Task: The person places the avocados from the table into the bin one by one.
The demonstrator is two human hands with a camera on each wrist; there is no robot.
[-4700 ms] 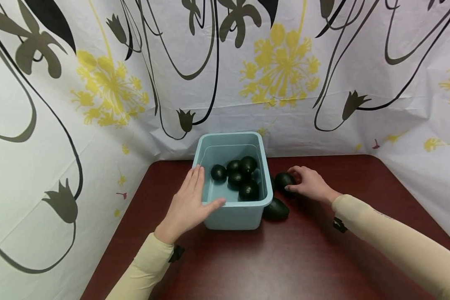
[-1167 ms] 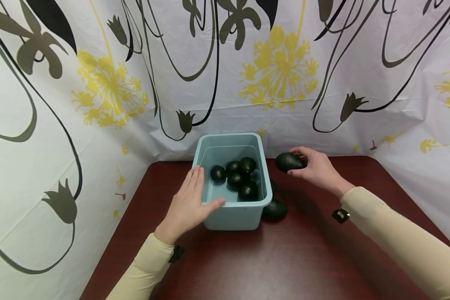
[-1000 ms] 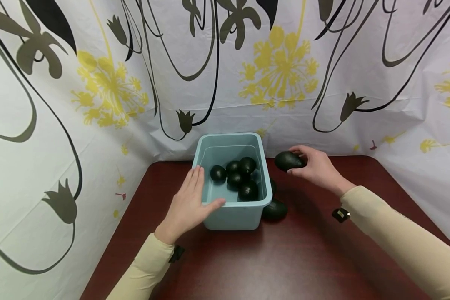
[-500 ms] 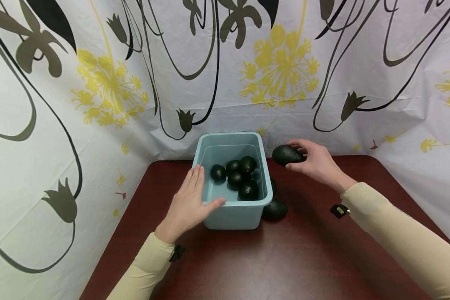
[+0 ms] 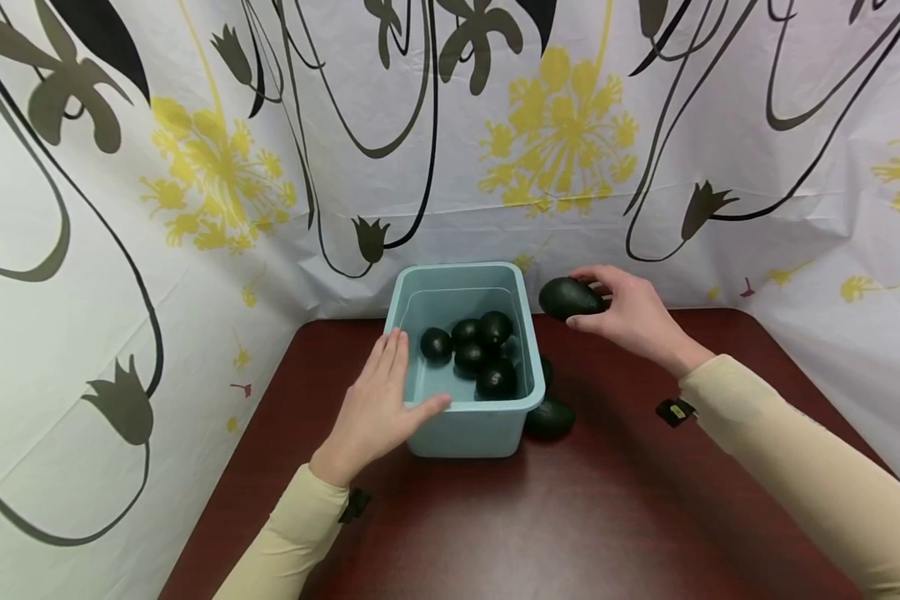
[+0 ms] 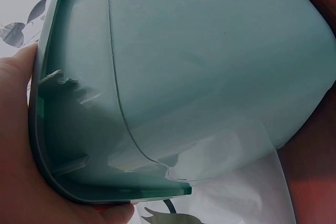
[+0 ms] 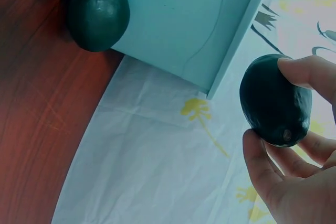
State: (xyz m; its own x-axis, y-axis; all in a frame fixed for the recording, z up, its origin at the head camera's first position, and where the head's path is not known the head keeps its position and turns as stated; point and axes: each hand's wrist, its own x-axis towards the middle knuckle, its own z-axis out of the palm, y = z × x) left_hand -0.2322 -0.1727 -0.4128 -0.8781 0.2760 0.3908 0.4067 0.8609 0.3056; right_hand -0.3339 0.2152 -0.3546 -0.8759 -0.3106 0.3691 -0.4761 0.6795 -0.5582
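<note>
The held avocado (image 5: 568, 298) has risen off the counter (image 5: 607, 517), clamped in the fingers of the right hand (image 5: 632, 315) beside the blue bin (image 5: 465, 435). The left hand (image 5: 371, 417) rests straight fingers on the bin's left rim; five avocados (image 5: 470, 358) lie inside.
</note>
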